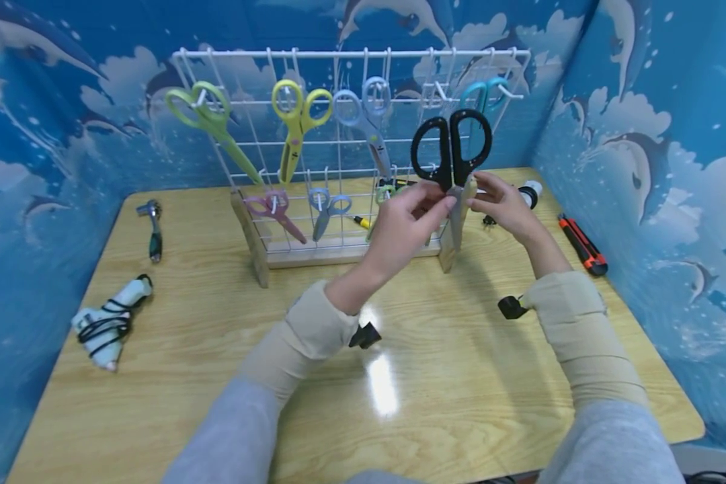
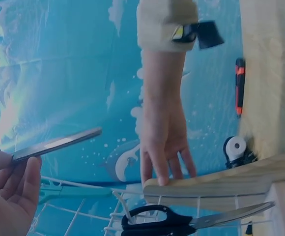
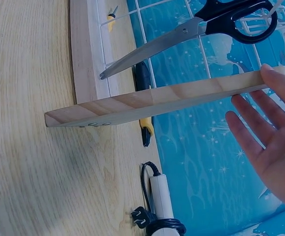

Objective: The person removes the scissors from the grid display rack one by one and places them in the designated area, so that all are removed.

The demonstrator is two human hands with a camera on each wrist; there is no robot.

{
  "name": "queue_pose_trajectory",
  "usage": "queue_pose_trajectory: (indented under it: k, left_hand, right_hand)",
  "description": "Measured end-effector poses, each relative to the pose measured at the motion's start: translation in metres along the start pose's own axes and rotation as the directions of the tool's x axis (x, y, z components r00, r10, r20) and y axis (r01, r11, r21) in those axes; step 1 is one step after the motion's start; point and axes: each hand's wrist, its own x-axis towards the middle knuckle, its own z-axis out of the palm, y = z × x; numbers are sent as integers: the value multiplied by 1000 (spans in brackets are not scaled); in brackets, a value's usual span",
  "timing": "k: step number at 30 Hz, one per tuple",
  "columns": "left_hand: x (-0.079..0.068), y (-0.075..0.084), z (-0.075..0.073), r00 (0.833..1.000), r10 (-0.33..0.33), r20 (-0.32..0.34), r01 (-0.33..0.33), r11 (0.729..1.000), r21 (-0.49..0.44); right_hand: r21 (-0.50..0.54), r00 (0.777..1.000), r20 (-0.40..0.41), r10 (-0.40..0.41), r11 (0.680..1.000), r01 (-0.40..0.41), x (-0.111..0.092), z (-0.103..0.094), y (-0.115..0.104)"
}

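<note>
My left hand [image 1: 402, 225] pinches a pair of black-handled scissors [image 1: 443, 176] by the blades, loops up and blades down, in front of the white wire rack [image 1: 351, 52]. My right hand [image 1: 511, 212] holds the rack's right wooden post [image 3: 182, 96], thumb on one side and fingers on the other. Another pair of black-handled scissors [image 3: 157, 46] hangs from a rack hook; my hands and the held pair hide it in the head view. Teal scissors [image 1: 497, 91] hang at the upper right, beside a bare hook [image 1: 441, 93].
Yellow [image 1: 292, 134], green [image 1: 218, 128] and several other scissors hang on the rack. Left on the table lie a ratchet wrench [image 1: 154, 232] and a pale tool wrapped in black cord [image 1: 105, 329]. A red-black utility knife [image 1: 583, 247] and a corded white tool [image 3: 162, 196] lie right.
</note>
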Motion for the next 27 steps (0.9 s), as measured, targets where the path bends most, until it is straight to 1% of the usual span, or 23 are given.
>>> queue_pose_trajectory:
  k: [2, 4, 6, 7, 9, 10, 11, 13, 16, 18, 20, 22, 23, 25, 27]
  left_hand:
    - [-11, 4, 0, 999, -32, 29, 33, 999, -31]
    - [-21, 6, 1, 994, -84, 66, 89, 993, -74]
    - [-31, 6, 1, 981, -154, 114, 166, 981, -97]
    - [-35, 5, 2, 969, -201, 142, 217, 970, -113]
    - [-43, -2, 5, 934, -298, 199, 323, 940, -110]
    - [-46, -7, 7, 911, -345, 227, 375, 922, -102]
    - [-49, -13, 10, 884, -394, 250, 428, 899, -95]
    - [-55, -32, 17, 833, -472, 290, 518, 848, -110]
    - [-65, -62, 29, 754, -567, 333, 625, 774, -98]
    - [-71, -81, 38, 706, -611, 358, 680, 726, -100]
    - [-78, -94, 45, 656, -654, 376, 728, 680, -87]
    - [-83, -105, 51, 619, -680, 393, 762, 642, -90]
    - [-85, -110, 55, 604, -692, 394, 775, 625, -90]
    - [-89, -117, 61, 578, -713, 398, 798, 597, -89]
    - [-92, -124, 67, 555, -732, 395, 816, 571, -89]
  right_hand:
    - [9, 1000, -5, -3, 1000, 3, 0, 0, 1]
    - [17, 1000, -10, -3, 1000, 3, -1, 1, 2]
    - [24, 1000, -17, 0, 1000, 1, -1, 1, 2]
    - [28, 1000, -19, 1, 1000, -1, -1, 1, 3]
    - [16, 1000, -26, 11, 1000, -10, -2, 1, 3]
    - [14, 1000, -28, 14, 1000, -14, -2, 1, 3]
    - [11, 999, -31, 15, 1000, -15, -2, 0, 3]
    - [11, 999, -30, 15, 1000, -15, -2, 0, 3]
    - [17, 1000, -23, 17, 1000, -17, -2, 0, 2]
    - [23, 1000, -19, 15, 1000, -15, -2, 0, 2]
    - [31, 1000, -17, 11, 999, -10, -2, 1, 2]
    - [35, 1000, -18, 6, 999, -6, -2, 1, 2]
    - [37, 1000, -18, 4, 999, -3, -2, 1, 2]
    - [39, 1000, -17, 3, 999, -2, -2, 2, 2]
    - [40, 1000, -15, 5, 999, -4, -2, 2, 1]
